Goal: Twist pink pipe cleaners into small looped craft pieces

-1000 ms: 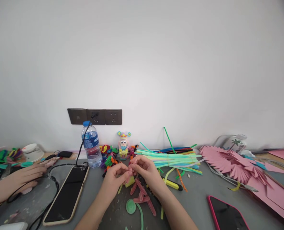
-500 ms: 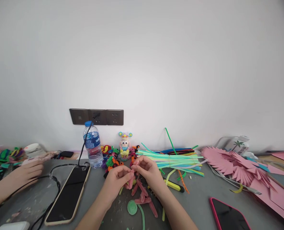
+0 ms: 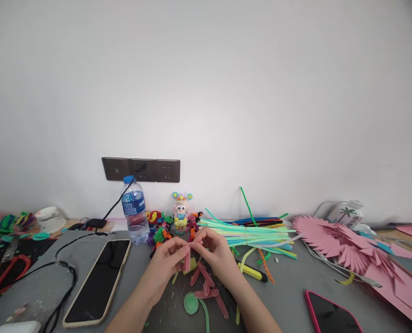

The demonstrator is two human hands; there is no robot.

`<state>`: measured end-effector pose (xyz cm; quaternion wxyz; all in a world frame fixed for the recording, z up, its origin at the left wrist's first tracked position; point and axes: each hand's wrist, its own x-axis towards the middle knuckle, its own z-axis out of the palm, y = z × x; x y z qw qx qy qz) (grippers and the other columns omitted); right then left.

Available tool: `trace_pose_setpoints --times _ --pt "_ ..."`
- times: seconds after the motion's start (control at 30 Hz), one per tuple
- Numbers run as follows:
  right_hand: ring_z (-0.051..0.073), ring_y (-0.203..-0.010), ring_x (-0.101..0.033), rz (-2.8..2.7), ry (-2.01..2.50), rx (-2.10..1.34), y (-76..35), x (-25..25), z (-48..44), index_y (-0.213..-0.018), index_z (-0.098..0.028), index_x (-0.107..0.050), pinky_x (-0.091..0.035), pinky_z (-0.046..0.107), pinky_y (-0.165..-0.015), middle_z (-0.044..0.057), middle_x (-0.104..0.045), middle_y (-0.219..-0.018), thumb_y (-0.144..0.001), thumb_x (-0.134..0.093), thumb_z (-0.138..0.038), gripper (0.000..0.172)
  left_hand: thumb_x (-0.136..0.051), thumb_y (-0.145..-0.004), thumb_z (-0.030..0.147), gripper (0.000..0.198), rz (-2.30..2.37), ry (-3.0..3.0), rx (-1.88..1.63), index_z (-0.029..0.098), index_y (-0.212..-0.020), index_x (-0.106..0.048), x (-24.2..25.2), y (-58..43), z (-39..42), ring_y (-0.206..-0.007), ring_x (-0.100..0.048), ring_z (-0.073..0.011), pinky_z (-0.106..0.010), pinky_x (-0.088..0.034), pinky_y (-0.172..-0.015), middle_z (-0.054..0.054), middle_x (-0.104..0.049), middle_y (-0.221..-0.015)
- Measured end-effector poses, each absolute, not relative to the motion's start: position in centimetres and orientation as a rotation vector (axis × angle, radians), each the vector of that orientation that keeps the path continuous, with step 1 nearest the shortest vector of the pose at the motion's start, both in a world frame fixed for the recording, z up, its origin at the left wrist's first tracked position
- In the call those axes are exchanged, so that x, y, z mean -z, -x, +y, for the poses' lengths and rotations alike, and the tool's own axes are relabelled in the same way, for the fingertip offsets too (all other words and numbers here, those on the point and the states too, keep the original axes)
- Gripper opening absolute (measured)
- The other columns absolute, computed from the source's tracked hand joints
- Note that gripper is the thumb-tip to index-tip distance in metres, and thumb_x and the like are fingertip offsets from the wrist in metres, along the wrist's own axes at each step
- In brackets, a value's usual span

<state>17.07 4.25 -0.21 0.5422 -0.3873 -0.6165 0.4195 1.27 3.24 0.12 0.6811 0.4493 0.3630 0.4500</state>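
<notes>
My left hand (image 3: 169, 260) is closed in a pinch on a pink pipe cleaner piece (image 3: 187, 261), which hangs down from the fingertips. Close beside it, my right hand (image 3: 211, 249) pinches the upper end of the same pink piece, fingertips nearly touching the left ones. Below the hands lie several folded pink pipe cleaner loops (image 3: 208, 284) on the grey table (image 3: 171, 310). A green coiled disc (image 3: 191, 303) with a trailing green pipe cleaner (image 3: 205, 314) lies nearer to me. Under my right forearm, a yellow-and-black cutter (image 3: 252, 271) is partly covered.
A bundle of coloured pipe cleaners (image 3: 251, 234) lies behind my hands, near a small figurine (image 3: 181, 212) and a water bottle (image 3: 135, 210). Phones lie left (image 3: 100, 282) and right (image 3: 333, 314). Folded pink paper (image 3: 345, 245) spreads at right; red-handled scissors (image 3: 25, 266) lie far left.
Another person's hand at the left has drawn back almost out of view, uncovering the scissors. The cable beside the left phone has shifted left. My hands stay together at the pink piece, moving only slightly.
</notes>
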Motion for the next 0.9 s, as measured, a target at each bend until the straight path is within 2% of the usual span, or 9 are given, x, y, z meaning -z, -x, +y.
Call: trace_pose_setpoints --times 0.17,0.27,0.4,0.5,0.7,0.83,0.9 --pt "0.016 -0.066 -0.05 -1.682 0.978 -0.685 -17.0 0.1 3.9 -0.076 -0.019 -0.062 -0.038 0.027 -0.059 0.002 -0.054 -0.072 -0.085 -0.058 -0.02 0.01 -0.075 -0.073 0.037 0.024 0.783 -0.893 -1.062 0.017 -0.072 -0.063 0.1 -0.9 3.5 -0.06 -0.045 -0.0085 -0.02 -0.044 -0.059 0.003 -0.051 -0.067" --pt "0.018 -0.07 -0.051 -1.764 0.935 -0.568 -16.7 0.2 3.7 -0.085 -0.021 -0.066 -0.039 0.027 -0.062 0.003 -0.054 -0.076 -0.087 -0.053 -0.015 0.014 -0.078 -0.07 0.038 0.025 0.795 -0.834 -1.114 0.017 -0.074 -0.065 0.2 -0.9 3.8 -0.058 -0.047 -0.0075 -0.018 -0.042 -0.057 0.004 -0.053 -0.064" --pt "0.018 -0.071 -0.053 -1.799 0.892 -0.608 -16.3 0.2 3.4 -0.09 -0.021 -0.068 -0.041 0.027 -0.062 0.004 -0.055 -0.079 -0.088 -0.052 -0.016 0.017 -0.082 -0.064 0.039 0.029 0.825 -0.796 -1.197 0.016 -0.074 -0.066 0.4 -1.0 4.1 -0.057 -0.05 -0.0068 -0.016 -0.04 -0.053 0.004 -0.057 -0.064" --pt "0.018 -0.072 -0.054 -1.806 0.892 -0.646 -16.1 0.1 3.3 -0.09 -0.021 -0.068 -0.041 0.027 -0.062 0.004 -0.056 -0.079 -0.089 -0.052 -0.017 0.016 -0.084 -0.061 0.037 0.03 0.844 -0.782 -1.226 0.016 -0.076 -0.067 0.5 -1.1 4.1 -0.059 -0.053 -0.0072 -0.016 -0.044 -0.055 0.002 -0.061 -0.068" --pt "0.016 -0.066 -0.05 -1.79 0.96 -0.622 -16.3 0.8 3.8 -0.085 -0.022 -0.066 -0.039 0.026 -0.059 0.001 -0.055 -0.073 -0.084 -0.063 -0.021 0.003 -0.084 -0.06 0.038 0.032 0.855 -0.822 -1.259 0.016 -0.074 -0.064 0.5 -1.4 3.9 -0.067 -0.061 -0.0117 -0.022 -0.052 -0.065 0.001 -0.064 -0.07" --pt "0.017 -0.064 -0.054 -1.732 1.007 -0.64 -16.5 1.5 4.3 -0.081 -0.021 -0.068 -0.041 0.026 -0.057 0.002 -0.059 -0.071 -0.085 -0.061 -0.023 0.008 -0.081 -0.063 0.04 0.033 0.944 -0.984 -1.274 0.018 -0.084 -0.067 0.7 -1.3 4.2 -0.069 -0.063 -0.0144 -0.024 -0.053 -0.065 0.001 -0.064 -0.069" --pt "0.018 -0.066 -0.057 -1.702 1.03 -0.675 -16.7 1.5 4.4 -0.082 -0.021 -0.069 -0.043 0.027 -0.059 0.003 -0.063 -0.074 -0.084 -0.062 -0.022 0.008 -0.077 -0.066 0.041 0.031 0.973 -1.151 -1.268 0.017 -0.083 -0.069 0.6 -1.1 4.4 -0.069 -0.064 -0.017 -0.026 -0.053 -0.065 -0.001 -0.067 -0.07"
